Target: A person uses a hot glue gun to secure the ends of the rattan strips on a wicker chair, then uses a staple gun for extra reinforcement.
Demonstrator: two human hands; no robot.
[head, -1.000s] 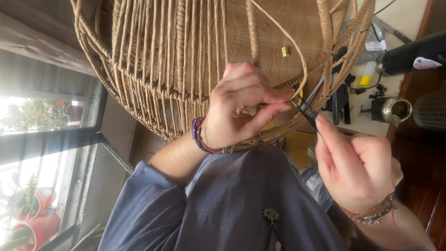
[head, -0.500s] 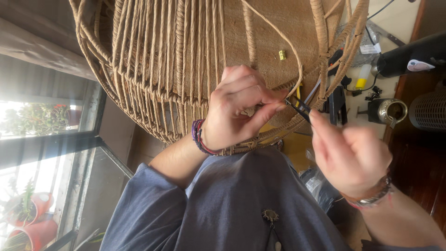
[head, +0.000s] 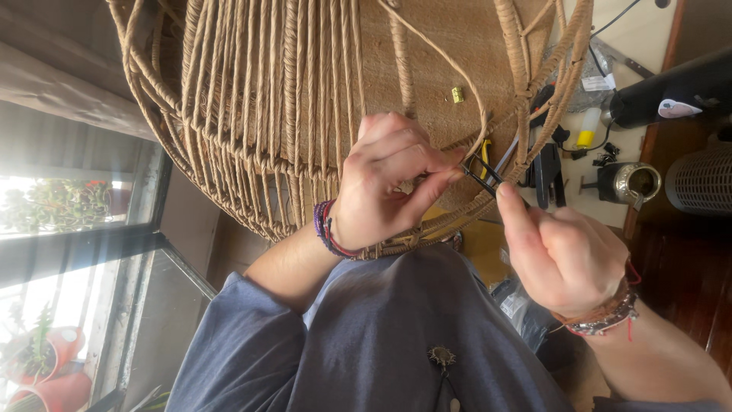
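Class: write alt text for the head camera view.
Two hands work at the rim of a woven basket: the left hand pinches a loose strand while the right hand holds a dark tool against it.

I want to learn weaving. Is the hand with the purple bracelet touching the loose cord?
Touching. The head view shows the left hand pinching the loose cord between fingertips where it curves down beside the wicker frame.

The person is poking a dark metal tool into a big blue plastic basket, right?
Not quite. The head view shows the basket is tan woven rattan, not blue plastic. The right hand does hold the thin dark metal tool at its rim, beside the left hand.
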